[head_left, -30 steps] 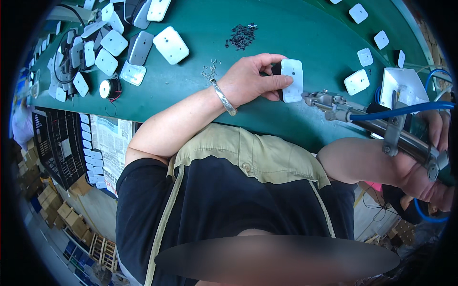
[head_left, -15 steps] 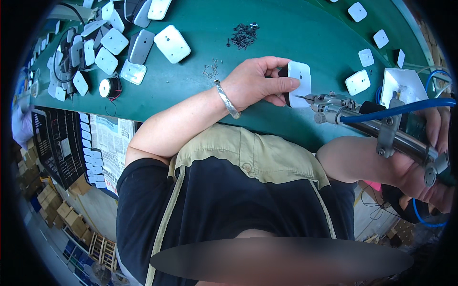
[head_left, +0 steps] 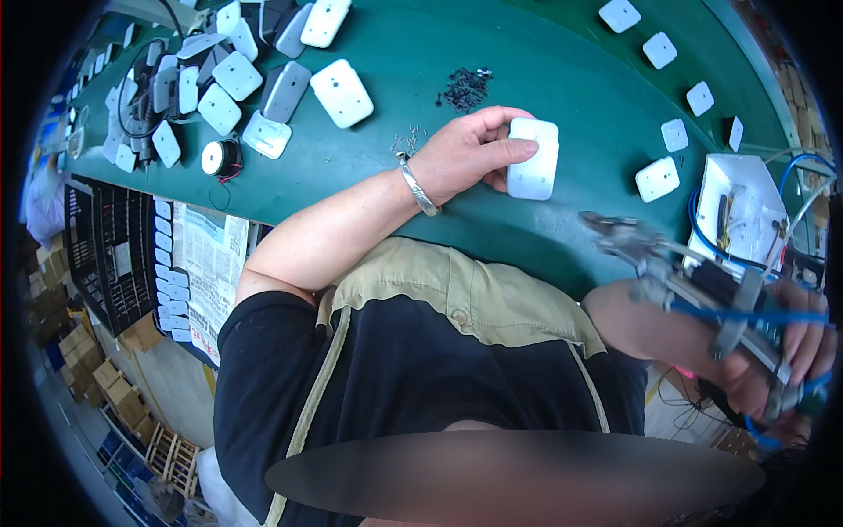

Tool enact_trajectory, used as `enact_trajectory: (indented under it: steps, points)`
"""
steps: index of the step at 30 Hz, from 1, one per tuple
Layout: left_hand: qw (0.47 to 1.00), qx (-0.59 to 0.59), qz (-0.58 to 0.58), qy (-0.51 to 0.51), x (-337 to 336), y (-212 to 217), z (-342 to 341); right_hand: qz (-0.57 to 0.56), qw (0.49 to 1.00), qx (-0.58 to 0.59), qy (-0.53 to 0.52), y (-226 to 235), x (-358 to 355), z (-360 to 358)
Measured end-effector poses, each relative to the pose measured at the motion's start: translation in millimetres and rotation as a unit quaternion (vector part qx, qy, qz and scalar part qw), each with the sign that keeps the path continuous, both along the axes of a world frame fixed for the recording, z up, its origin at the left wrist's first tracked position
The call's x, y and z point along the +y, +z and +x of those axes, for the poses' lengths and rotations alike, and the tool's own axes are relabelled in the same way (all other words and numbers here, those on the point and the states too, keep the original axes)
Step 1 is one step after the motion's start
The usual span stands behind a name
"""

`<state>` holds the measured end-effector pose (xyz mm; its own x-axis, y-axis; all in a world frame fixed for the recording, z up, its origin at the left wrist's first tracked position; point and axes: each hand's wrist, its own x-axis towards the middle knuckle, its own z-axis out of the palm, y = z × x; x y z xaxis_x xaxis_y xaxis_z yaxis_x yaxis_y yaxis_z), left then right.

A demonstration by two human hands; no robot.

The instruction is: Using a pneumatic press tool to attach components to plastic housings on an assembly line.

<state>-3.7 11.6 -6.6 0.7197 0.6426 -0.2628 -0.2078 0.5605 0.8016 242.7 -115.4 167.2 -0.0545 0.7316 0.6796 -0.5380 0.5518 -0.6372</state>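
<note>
Room: floor (head_left: 158, 373), grey, below and left of the left fingers, beyond the table; brown cartons (head_left: 123, 391) stacked there, with a wooden rack (head_left: 171, 457) closer to the lower edge.

Table (head_left: 562, 79): green, smooth, under and all around the left fingers; a pale smudge shows just right of them, toward the body.

Crate (head_left: 114, 255): black, well left of the left fingers, off the table's near edge. Newspaper (head_left: 211, 255) lies on its right, a column of pale pieces (head_left: 173, 294) between.

Tool (head_left: 623, 237): metal, motion-blurred. Right hand (head_left: 803, 338) has its fingers curled round the rear part; tip points toward the left fingers, apart from the plate.

Tray (head_left: 731, 171): white, above the right fingers, loose items inside.

Heap (head_left: 219, 110): white-faced, dark-sided cases, far left of the left fingers. More cases (head_left: 657, 179) are scattered right of them and beyond.

Plate (head_left: 533, 177): white, rounded corners, face up. Left hand (head_left: 465, 158) grips it by its left side, thumb on top.

Bracelet (head_left: 417, 184): silver, behind the left fingers.

Speaker (head_left: 213, 159): round, left of the left fingers.

Black screws (head_left: 465, 90): piled beyond the left fingers. Silver screws (head_left: 409, 140): scattered to their left.
</note>
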Motion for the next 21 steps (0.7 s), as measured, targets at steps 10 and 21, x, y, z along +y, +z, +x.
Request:
enact_trajectory:
  steps: [10,21]
  points:
    - [0.983,0.076,0.137,0.099,37.2,24.8,-1.1,-0.016,0.988,0.001,-0.154,-11.1,5.0,-41.0]
    - [0.71,0.415,0.496,0.278,243.7,51.6,-11.0,0.023,0.977,0.053,-0.206,-21.6,22.0,-19.1]
